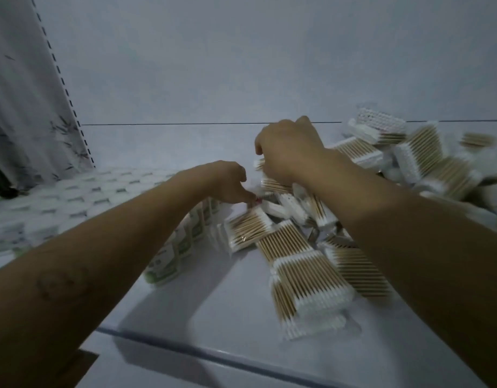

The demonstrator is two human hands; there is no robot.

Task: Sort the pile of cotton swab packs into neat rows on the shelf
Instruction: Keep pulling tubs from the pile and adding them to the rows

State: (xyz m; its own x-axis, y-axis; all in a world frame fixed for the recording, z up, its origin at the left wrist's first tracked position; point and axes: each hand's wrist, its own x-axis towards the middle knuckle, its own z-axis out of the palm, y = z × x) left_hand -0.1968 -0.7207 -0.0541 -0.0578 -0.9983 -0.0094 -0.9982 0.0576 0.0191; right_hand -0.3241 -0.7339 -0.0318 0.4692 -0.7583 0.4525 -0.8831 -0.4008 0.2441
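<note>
A loose pile of clear cotton swab packs (306,264) with wooden sticks and white tips covers the right half of the white shelf (202,309). A row of upright packs with green labels (185,242) runs from near the front towards the middle. My left hand (227,183) rests with curled fingers on the far end of that row. My right hand (286,152) is above the pile, its fingers curled round a swab pack (272,183); the fingertips are hidden.
Rows of white packs (73,203) fill the shelf at the left. A perforated shelf upright (62,79) and a patterned curtain (20,107) stand at the far left. More swab packs (421,155) are heaped at the back right against the white wall.
</note>
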